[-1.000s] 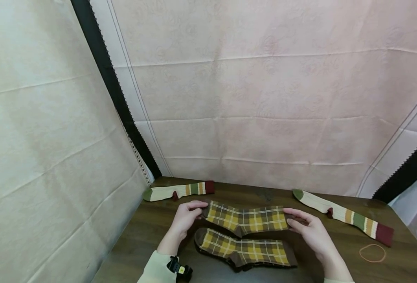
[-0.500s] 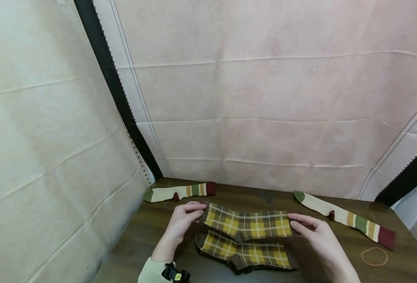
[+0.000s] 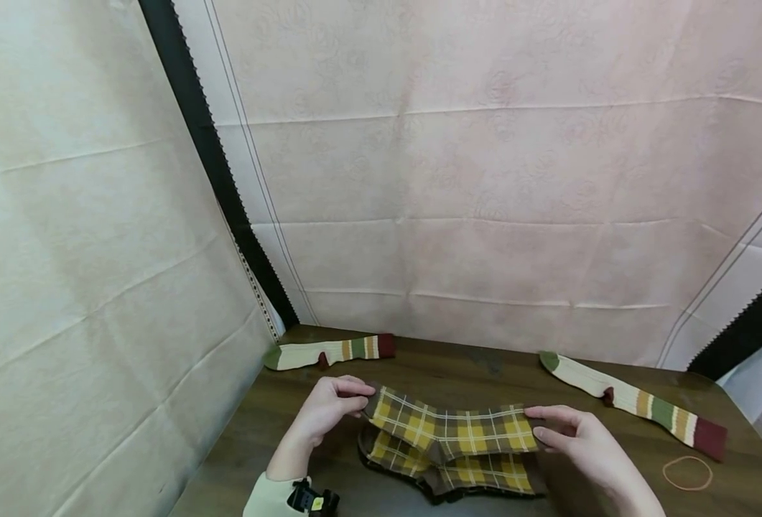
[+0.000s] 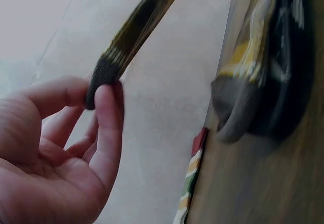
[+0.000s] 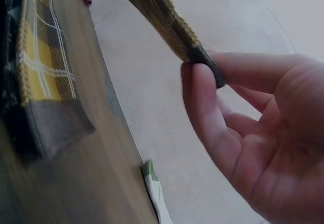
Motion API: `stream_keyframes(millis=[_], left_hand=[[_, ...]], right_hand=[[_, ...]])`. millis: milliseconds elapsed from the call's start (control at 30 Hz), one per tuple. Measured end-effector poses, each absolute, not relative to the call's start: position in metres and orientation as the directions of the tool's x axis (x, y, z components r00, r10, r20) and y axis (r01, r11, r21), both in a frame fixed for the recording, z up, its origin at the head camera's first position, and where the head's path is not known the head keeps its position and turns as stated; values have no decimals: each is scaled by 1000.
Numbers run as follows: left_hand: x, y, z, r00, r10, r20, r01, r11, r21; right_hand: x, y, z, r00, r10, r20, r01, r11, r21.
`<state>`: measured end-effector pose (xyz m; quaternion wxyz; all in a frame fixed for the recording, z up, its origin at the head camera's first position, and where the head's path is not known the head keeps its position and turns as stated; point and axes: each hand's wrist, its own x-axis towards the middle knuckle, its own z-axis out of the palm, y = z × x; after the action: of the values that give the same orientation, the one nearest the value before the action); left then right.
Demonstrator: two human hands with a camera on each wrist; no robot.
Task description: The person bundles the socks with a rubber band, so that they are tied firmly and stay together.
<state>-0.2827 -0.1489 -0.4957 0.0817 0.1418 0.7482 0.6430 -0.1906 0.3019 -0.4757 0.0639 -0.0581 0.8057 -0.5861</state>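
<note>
A brown-and-yellow plaid sock [image 3: 461, 433] is stretched between both hands, raised off the table. My left hand [image 3: 324, 411] pinches its dark toe end between thumb and fingers. At the other end, my right hand [image 3: 584, 444] pinches the dark cuff; both wrist views show the sock edge-on. Below it a matching plaid sock [image 3: 484, 475] lies flat, partly covered in the head view by the raised one. Under that lying sock is a dark layer [image 4: 293, 77], whose kind I cannot make out.
Toward the back left of the wooden table [image 3: 445, 373] lies a cream sock [image 3: 329, 350] with green, orange and maroon bands. Its match [image 3: 635, 399] lies slantwise at the right. Near that one's cuff is a thin orange-brown loop [image 3: 687, 474]. Pale cloth walls stand around the table.
Both hands have brought the raised plaid sock closer to the person, so it now overlaps more of the lying sock. The striped socks and the loop stay where they were.
</note>
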Motion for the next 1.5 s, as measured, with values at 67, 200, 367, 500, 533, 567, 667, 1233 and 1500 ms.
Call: stream_keyframes(millis=[67,200,367,500,533,567,667,1233,1500], left_hand=[[-282,-153,-495,-936,348,51,109,149,983],[-281,-157,-492,-923,385,31,109,182,977],[-279,-160,-487,-910,415,-1,114,252,961],[-279,-161,-486,-900,435,-14,121,279,953],[-279,-162,-485,-898,440,-14,122,278,953],[-279,-162,-485,-895,447,-16,121,277,953],[-280,-162,-486,-883,468,-31,112,276,955],[-280,-159,-491,-858,506,-88,80,301,950],[-279,-160,-494,-859,501,-103,67,310,948]], right_hand=[[-191,305,-477,-973,-227,-37,-36,310,-950],[-191,310,-479,-956,-291,-42,-57,323,-945],[-191,315,-480,-941,-336,-29,-88,328,-941],[-191,319,-479,-930,-361,-66,-56,317,-947],[-191,320,-479,-926,-369,-77,-46,315,-948],[-191,321,-479,-922,-376,-93,-31,311,-950],[-192,323,-479,-907,-402,-125,-3,304,-953],[-196,318,-491,-914,-350,-205,47,410,-911],[-196,315,-492,-912,-338,-234,67,438,-897]])
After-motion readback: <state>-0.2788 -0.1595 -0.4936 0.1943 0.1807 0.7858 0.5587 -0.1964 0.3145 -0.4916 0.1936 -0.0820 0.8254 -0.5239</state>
